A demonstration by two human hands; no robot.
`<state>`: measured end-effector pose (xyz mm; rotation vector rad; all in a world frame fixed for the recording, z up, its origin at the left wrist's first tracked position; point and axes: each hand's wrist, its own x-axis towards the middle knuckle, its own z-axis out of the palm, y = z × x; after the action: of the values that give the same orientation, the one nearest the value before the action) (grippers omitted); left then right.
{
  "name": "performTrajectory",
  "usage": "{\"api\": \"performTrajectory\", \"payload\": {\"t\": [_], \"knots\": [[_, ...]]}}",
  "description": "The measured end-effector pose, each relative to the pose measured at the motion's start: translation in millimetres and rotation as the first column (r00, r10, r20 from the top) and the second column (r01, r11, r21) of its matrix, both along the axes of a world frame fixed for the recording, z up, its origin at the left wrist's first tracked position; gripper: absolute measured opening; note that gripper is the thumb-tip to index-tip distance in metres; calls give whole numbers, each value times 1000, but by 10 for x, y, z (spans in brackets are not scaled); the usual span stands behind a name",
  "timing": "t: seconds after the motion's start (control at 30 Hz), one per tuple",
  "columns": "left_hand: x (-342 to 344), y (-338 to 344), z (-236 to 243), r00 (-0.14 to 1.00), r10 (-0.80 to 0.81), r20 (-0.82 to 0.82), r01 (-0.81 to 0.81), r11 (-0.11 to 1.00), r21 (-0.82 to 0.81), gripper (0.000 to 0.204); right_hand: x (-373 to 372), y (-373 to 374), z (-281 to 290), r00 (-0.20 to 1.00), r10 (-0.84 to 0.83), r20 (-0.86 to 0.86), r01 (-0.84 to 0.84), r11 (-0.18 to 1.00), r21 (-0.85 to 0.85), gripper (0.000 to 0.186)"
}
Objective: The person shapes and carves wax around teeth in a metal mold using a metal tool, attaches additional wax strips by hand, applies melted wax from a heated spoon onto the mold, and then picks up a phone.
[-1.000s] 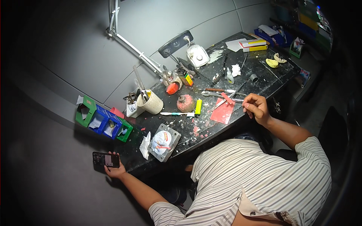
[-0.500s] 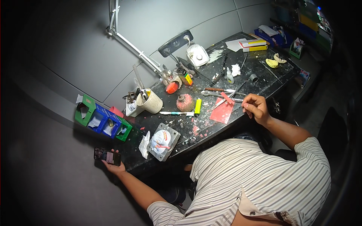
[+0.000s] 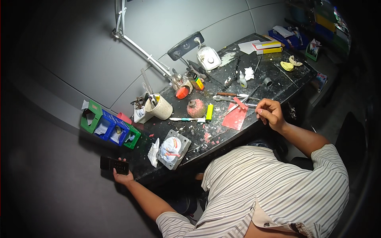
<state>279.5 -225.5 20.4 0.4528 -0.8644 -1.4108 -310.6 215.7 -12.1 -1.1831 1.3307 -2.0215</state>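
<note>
At the lower left, off the bench corner, my left hand (image 3: 123, 177) is wrapped round a black mobile phone (image 3: 115, 165), its screen dark with faint marks. My right hand (image 3: 271, 114) hovers by the bench's front edge, fingers loosely curled and thumb near the index finger; no held thing shows. Just left of it lie a pink sheet (image 3: 235, 118) with a narrow pink strip (image 3: 239, 103) and a metal tool (image 3: 251, 94) across it. Silver pliers (image 3: 223, 98) and a brown-handled knife (image 3: 230, 94) lie behind.
On the black bench (image 3: 158, 131) stand a flask in a grey metal plate (image 3: 174, 150), a crumpled tissue (image 3: 153, 152), a toothbrush (image 3: 186, 119), a yellow lighter (image 3: 209, 113), a pink-spattered round burner (image 3: 196, 108) and a woven cup (image 3: 162, 108). Small bins (image 3: 111, 126) sit left; dental casts (image 3: 287, 66) lie far right.
The phone's lit, colourful screen has turned mostly dark. The left hand and phone have shifted slightly, while the right hand has stayed nearly still.
</note>
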Motion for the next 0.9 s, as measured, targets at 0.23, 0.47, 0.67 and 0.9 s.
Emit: {"api": "performTrajectory", "payload": {"t": [0.23, 0.47, 0.67, 0.9], "knots": [[56, -70, -51, 991, 123, 57, -128, 988, 81, 65, -6, 0, -1, 1000, 8, 15, -9, 1000, 13, 11], [98, -68, -102, 974, 150, 170, -138, 987, -82, 64, 3, -10, 10, 1000, 0, -8, -1, 1000, -16, 11], [-167, 87, 112, 989, 147, 37, -149, 985, 85, 61, -12, 10, -12, 1000, -3, 4, 3, 1000, 1, 11], [63, 1, -4, 999, 25, 38, -23, 999, -48, 61, 4, -1, 27, 1000, 2, -8, -2, 1000, 2, 12]]}}
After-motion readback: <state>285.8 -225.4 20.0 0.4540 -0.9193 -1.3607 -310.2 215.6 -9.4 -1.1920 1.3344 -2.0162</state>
